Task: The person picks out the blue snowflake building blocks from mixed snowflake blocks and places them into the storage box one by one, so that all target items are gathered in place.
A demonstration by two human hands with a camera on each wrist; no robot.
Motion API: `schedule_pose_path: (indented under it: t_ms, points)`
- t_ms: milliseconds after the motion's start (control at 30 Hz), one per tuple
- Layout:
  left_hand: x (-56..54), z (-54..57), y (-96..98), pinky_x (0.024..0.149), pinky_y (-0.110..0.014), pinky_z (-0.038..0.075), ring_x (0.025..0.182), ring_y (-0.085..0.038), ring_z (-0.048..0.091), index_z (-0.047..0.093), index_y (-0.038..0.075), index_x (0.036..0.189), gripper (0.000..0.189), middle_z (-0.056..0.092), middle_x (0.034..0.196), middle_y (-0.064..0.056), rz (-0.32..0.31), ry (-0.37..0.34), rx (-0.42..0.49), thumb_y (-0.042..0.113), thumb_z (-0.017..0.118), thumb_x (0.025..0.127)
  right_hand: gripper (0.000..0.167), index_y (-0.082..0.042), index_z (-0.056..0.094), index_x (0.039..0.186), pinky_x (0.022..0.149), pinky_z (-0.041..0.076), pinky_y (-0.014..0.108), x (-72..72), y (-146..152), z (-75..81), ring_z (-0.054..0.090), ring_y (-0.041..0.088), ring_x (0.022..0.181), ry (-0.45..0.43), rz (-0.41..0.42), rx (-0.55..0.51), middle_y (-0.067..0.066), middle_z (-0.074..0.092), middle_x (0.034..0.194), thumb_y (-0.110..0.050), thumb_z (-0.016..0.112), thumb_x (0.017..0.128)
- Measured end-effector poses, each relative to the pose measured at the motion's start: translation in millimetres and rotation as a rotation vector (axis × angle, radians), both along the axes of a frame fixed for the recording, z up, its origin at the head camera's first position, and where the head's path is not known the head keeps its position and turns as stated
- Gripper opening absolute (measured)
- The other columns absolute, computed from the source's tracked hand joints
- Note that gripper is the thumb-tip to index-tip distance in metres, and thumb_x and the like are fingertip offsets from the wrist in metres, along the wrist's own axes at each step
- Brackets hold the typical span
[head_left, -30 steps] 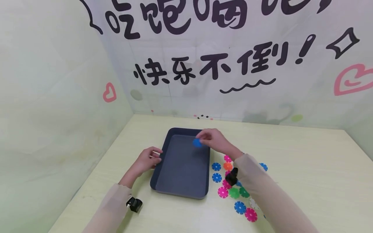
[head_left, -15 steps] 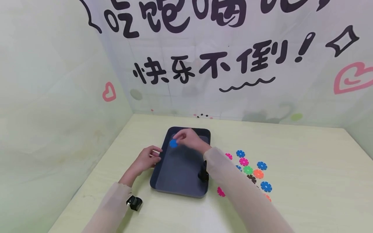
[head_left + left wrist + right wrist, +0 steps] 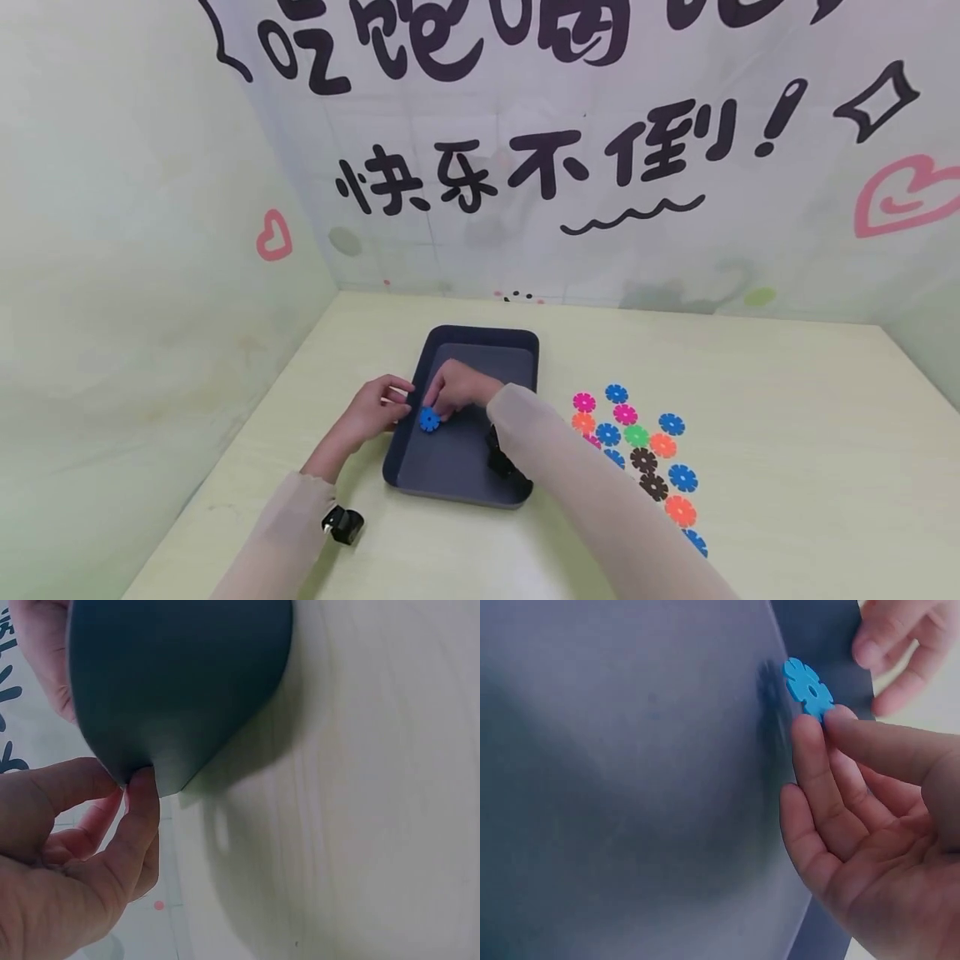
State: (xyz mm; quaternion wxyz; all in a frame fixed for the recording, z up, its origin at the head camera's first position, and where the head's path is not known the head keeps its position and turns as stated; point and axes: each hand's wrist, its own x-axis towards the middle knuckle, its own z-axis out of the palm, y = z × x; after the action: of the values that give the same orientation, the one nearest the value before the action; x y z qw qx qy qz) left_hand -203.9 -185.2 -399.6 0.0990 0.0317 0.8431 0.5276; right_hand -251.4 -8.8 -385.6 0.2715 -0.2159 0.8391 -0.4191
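Note:
A dark grey rectangular tray [image 3: 471,475] lies on the table. Over its left side my right hand [image 3: 459,388] pinches a blue notched plastic disc [image 3: 429,419] between thumb and fingers. In the right wrist view the blue disc [image 3: 808,688] is held tilted close to the tray's inner wall, with the right hand [image 3: 870,817] behind it. My left hand [image 3: 372,410] holds the tray's left edge. The left wrist view has the left hand [image 3: 82,855] pinching the rim of the tray [image 3: 180,675] with thumb and fingertips.
Right of the tray, loose notched discs lie on the table: several blue ones [image 3: 682,477], plus pink [image 3: 584,403], orange [image 3: 680,511], green [image 3: 636,436] and dark brown [image 3: 643,459]. My right sleeve [image 3: 592,508] hides part of that group. A printed wall sheet [image 3: 465,258] stands behind.
My right hand has carried the blue disc leftward across the tray, then down and nearer, to its left side. The left hand stays at the tray's edge.

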Motion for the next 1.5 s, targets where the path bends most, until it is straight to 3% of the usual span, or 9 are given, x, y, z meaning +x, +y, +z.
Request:
schedule_pose_path:
  t_ms: [200, 433, 933, 1200, 1500]
  points:
    - [2.6, -0.6, -2.8, 0.061, -0.037, 0.053, 0.076, -0.026, 0.057, 0.053, -0.006, 0.113, 0.029, 0.052, 0.091, -0.016, -0.016, -0.002, -0.002, -0.004, 0.057, 0.084, 0.011, 0.005, 0.07, 0.088, 0.061, 0.052, 0.03, 7.7, -6, -3.8, 0.063, 0.017, 0.058, -0.038, 0.093, 0.021, 0.01, 0.066, 0.068, 0.006, 0.064, 0.079]
    - [-2.9, -0.9, -1.9, 0.062, -0.038, 0.053, 0.076, -0.027, 0.057, 0.053, -0.004, 0.113, 0.028, 0.053, 0.091, -0.017, -0.027, 0.001, -0.016, -0.004, 0.057, 0.084, 0.011, 0.005, 0.07, 0.087, 0.061, 0.053, 0.029, 8.3, -9, -6.3, 0.062, 0.017, 0.056, -0.007, 0.073, 0.036, 0.011, 0.067, 0.071, 0.008, 0.065, 0.077]
    - [-2.5, 0.3, -3.2, 0.061, -0.037, 0.053, 0.076, -0.028, 0.057, 0.053, -0.005, 0.112, 0.028, 0.053, 0.088, -0.016, -0.028, -0.007, -0.013, -0.005, 0.056, 0.084, 0.016, 0.005, 0.069, 0.095, 0.065, 0.052, 0.029, 3.7, -13, -7.8, 0.062, 0.018, 0.063, 0.021, 0.097, 0.044, 0.009, 0.067, 0.079, 0.004, 0.065, 0.079]
    - [-2.0, 0.1, -3.7, 0.061, -0.037, 0.053, 0.074, -0.026, 0.057, 0.053, -0.006, 0.112, 0.029, 0.053, 0.087, -0.015, -0.028, -0.007, 0.002, -0.004, 0.057, 0.084, 0.017, 0.004, 0.067, 0.098, 0.067, 0.052, 0.027, -8.6, 9, 17.0, 0.064, 0.019, 0.07, 0.067, 0.17, 0.052, 0.008, 0.067, 0.085, 0.001, 0.064, 0.082]
    - [0.2, 3.7, -2.5, 0.062, -0.038, 0.053, 0.075, -0.026, 0.057, 0.053, -0.005, 0.114, 0.029, 0.053, 0.089, -0.015, -0.024, -0.01, -0.004, -0.003, 0.057, 0.085, 0.023, 0.0, 0.065, 0.106, 0.072, 0.048, 0.025, -15.9, 66, 52.9, 0.06, 0.011, 0.079, 0.268, 0.253, 0.093, 0.003, 0.065, 0.092, -0.008, 0.063, 0.084]
